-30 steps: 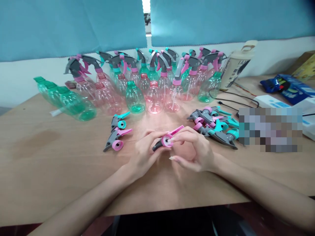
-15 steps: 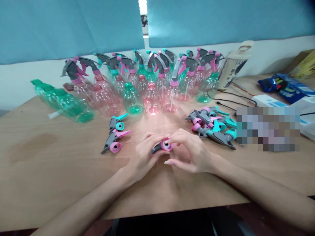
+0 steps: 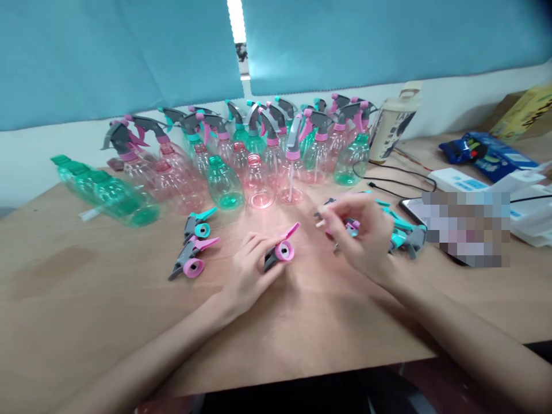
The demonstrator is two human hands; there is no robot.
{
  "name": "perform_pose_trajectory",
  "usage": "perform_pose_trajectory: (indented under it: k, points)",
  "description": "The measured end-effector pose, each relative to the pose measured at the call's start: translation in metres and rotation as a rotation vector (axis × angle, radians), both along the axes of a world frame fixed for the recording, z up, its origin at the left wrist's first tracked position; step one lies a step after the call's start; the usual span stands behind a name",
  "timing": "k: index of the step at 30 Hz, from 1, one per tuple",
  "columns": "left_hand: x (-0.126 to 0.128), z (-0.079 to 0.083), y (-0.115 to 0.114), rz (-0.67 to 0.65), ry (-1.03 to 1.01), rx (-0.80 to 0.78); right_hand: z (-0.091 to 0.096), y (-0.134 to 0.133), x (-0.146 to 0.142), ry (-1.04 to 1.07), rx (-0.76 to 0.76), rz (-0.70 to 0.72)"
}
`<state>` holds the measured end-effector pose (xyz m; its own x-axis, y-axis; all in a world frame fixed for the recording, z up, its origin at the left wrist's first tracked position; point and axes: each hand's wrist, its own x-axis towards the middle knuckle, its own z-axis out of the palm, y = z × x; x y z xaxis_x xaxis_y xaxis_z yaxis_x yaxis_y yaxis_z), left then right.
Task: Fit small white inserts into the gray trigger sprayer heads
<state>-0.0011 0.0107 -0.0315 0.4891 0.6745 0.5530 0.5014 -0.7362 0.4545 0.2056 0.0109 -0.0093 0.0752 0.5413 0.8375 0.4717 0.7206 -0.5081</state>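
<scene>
My left hand is closed around a grey trigger spray head, its pink collar facing me and its pink lever sticking out beyond my fingers. My right hand is over a pile of loose spray heads in grey, pink and teal. Its fingers are pinched together, with a small whitish bit at the tips; blur hides whether that is a part or a nail. To the left of my left hand lie two more spray heads, one with a pink collar and one with a teal collar.
Behind my hands stand several pink and green bottles, many with spray heads fitted; a pink bottle is open-topped. Green bottles lie leaning at left. At right are a phone, black cable, cream tumbler and blue packet.
My right hand has left the pink collar and moved right, over the pile of spray heads. The left hand keeps its spray head, whose pink lever now shows. The view has shifted slightly.
</scene>
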Motion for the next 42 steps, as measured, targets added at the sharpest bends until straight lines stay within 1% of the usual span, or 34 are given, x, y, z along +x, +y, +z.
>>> perform_pose_trajectory:
  k: [3, 7, 10, 12, 14, 16, 18, 21, 24, 26, 27, 29, 30, 31, 32, 33, 35, 37, 39, 42]
  points:
    - [0.022, -0.003, 0.013, -0.003, -0.03, 0.023, 0.006, 0.012, 0.014, 0.146, -0.026, -0.127]
    - [0.071, -0.001, 0.036, -0.033, -0.136, 0.073, 0.01, 0.026, 0.027, 0.216, -0.004, -0.24]
    - [0.107, 0.005, 0.046, -0.008, -0.068, 0.092, 0.011, 0.03, 0.033, 0.221, 0.01, -0.274]
    - [0.12, 0.006, 0.047, -0.03, 0.0, 0.111, 0.011, 0.031, 0.036, 0.204, 0.017, -0.292]
    - [0.121, 0.004, 0.044, -0.057, 0.036, 0.11, 0.011, 0.03, 0.037, 0.189, 0.018, -0.3]
    - [0.108, 0.0, 0.038, -0.069, 0.046, 0.105, 0.011, 0.028, 0.035, 0.171, 0.008, -0.283]
    - [0.085, -0.004, 0.031, -0.057, 0.06, 0.094, 0.009, 0.026, 0.032, 0.127, -0.026, -0.25]
    - [0.04, -0.003, 0.019, -0.021, 0.127, 0.044, 0.003, 0.023, 0.024, -0.017, -0.087, -0.196]
    - [-0.009, 0.004, 0.008, 0.041, 0.174, -0.019, -0.007, 0.021, 0.015, -0.211, -0.134, -0.093]
    - [-0.041, 0.012, 0.003, 0.143, 0.22, -0.011, -0.014, 0.021, 0.011, -0.326, -0.162, -0.02]
    - [-0.056, 0.016, 0.001, 0.227, 0.246, 0.002, -0.017, 0.021, 0.01, -0.371, -0.176, 0.005]
    - [-0.085, 0.023, -0.002, 0.385, 0.259, 0.022, -0.022, 0.022, 0.008, -0.431, -0.208, 0.027]
    - [-0.098, 0.027, -0.003, 0.444, 0.26, 0.002, -0.024, 0.022, 0.007, -0.449, -0.219, 0.025]
    - [-0.11, 0.029, -0.004, 0.487, 0.248, -0.012, -0.025, 0.022, 0.006, -0.463, -0.225, 0.022]
    - [-0.121, 0.031, -0.004, 0.501, 0.24, -0.031, -0.025, 0.022, 0.004, -0.473, -0.229, 0.016]
    - [-0.131, 0.032, -0.005, 0.488, 0.236, -0.045, -0.025, 0.022, 0.001, -0.482, -0.232, 0.013]
    - [-0.144, 0.029, -0.007, 0.383, 0.25, -0.055, -0.024, 0.022, -0.006, -0.493, -0.238, 0.016]
    - [-0.149, 0.022, -0.01, 0.235, 0.288, -0.044, -0.025, 0.021, -0.014, -0.515, -0.247, 0.045]
    - [-0.146, 0.016, -0.015, 0.134, 0.334, -0.033, -0.026, 0.022, -0.021, -0.551, -0.266, 0.092]
    - [-0.135, 0.011, -0.026, 0.147, 0.398, -0.064, -0.032, 0.025, -0.027, -0.602, -0.314, 0.139]
